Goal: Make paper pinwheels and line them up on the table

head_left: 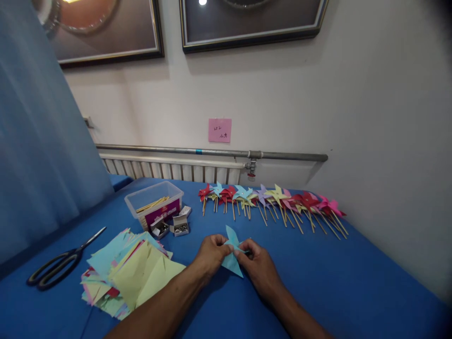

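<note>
A light blue paper pinwheel (232, 264) is between my two hands, above the blue table, with its corners folded toward the middle. My left hand (212, 253) pinches it near the centre from the left. From the right, my right hand (257, 262) grips a folded part between thumb and fingers. The fingers hide much of the pinwheel's centre, and no stick shows on it. Left of my left forearm lies a pile of coloured paper squares (141, 268), yellow and blue ones on top.
Black-handled scissors (63, 263) lie at the left. A clear plastic box (155, 200) holds wooden sticks, with small open boxes of metal pins (181, 228) beside it. Finished pinwheels (277, 197) on sticks line the table's back edge (190, 182). Behind stand a radiator (173, 169) and a pipe (289, 156).
</note>
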The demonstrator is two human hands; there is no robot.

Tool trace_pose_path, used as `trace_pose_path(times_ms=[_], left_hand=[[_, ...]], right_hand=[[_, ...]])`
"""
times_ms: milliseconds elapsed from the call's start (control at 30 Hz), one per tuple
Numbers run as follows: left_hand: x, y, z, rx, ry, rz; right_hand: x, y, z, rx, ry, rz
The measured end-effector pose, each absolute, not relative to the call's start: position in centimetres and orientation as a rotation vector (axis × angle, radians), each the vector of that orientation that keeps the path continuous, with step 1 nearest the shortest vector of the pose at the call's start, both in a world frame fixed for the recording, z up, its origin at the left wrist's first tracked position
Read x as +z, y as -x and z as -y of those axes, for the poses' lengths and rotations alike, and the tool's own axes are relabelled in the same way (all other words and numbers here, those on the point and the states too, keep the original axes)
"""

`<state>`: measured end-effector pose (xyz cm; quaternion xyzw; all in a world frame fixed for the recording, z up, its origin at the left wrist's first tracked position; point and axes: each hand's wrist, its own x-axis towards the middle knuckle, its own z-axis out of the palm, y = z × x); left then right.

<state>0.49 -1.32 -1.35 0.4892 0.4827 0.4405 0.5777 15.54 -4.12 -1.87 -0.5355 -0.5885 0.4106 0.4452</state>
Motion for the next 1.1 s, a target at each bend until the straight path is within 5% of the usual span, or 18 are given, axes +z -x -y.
trace_pose_path(times_ms=[800, 1100], left_hand=[[0.1, -0.3, 2.0, 0.986, -0.983, -1.028], [-0.3, -0.4, 1.7, 1.236, -0.658, -0.935]], right_hand=[[-1.9, -15.5, 3.8, 1.154, 1.120, 1.319], [-1.7, -15.1, 5.6, 0.158, 1.083, 1.950]])
